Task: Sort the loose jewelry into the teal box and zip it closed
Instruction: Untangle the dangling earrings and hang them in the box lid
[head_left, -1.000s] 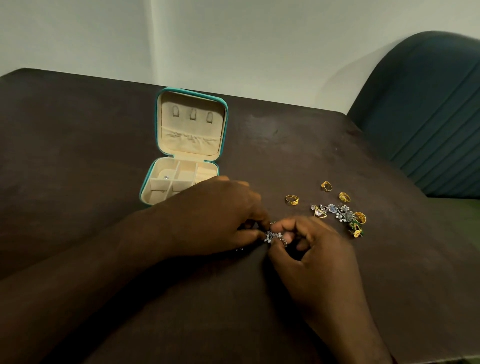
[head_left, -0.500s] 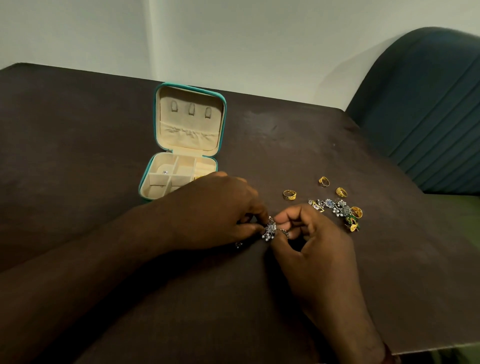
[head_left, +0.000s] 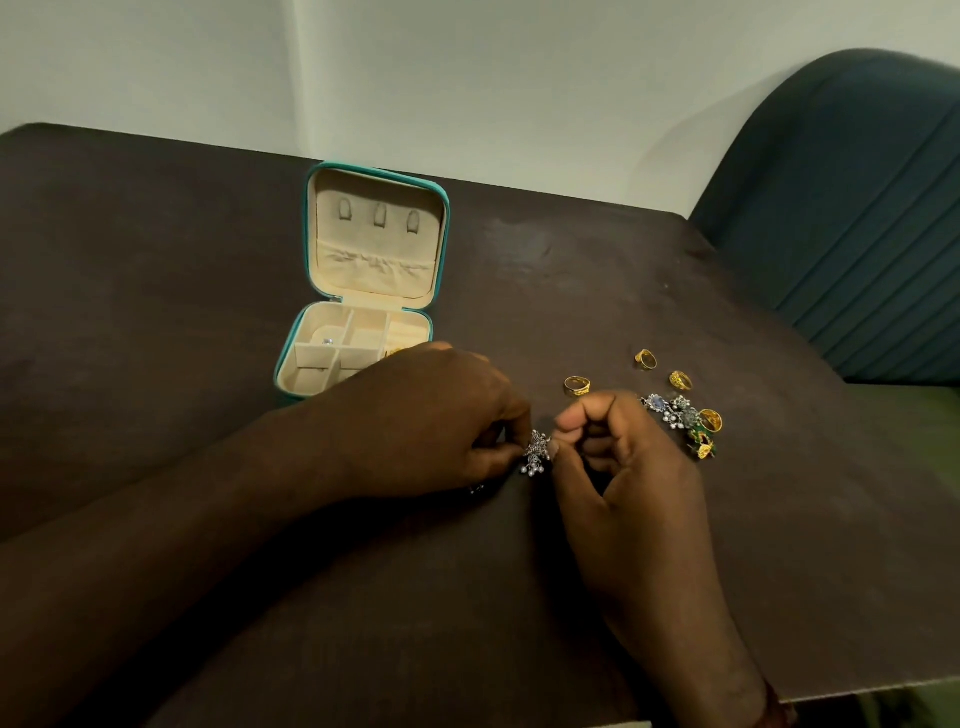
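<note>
The teal box (head_left: 292, 347) lies open on the dark table, its cream lid upright behind cream compartments. A small clear stone (head_left: 328, 341) sits in the back left compartment and a gold piece (head_left: 396, 352) shows in the right one. My left hand (head_left: 431, 415) and my right hand (head_left: 618, 467) meet in front of the box, both pinching a silver beaded earring (head_left: 536, 453) just above the table. To the right lie three gold rings (head_left: 577, 385) and a heap of silver, green and gold jewelry (head_left: 685, 421).
The dark brown table (head_left: 156, 291) ends in a right edge near a teal padded chair (head_left: 857, 218). A pale wall stands behind the table. The table's near edge shows at the bottom right.
My hands have lifted and turned the silver earring a little between the fingertips. The view has shifted slightly. The box and loose jewelry lie as before.
</note>
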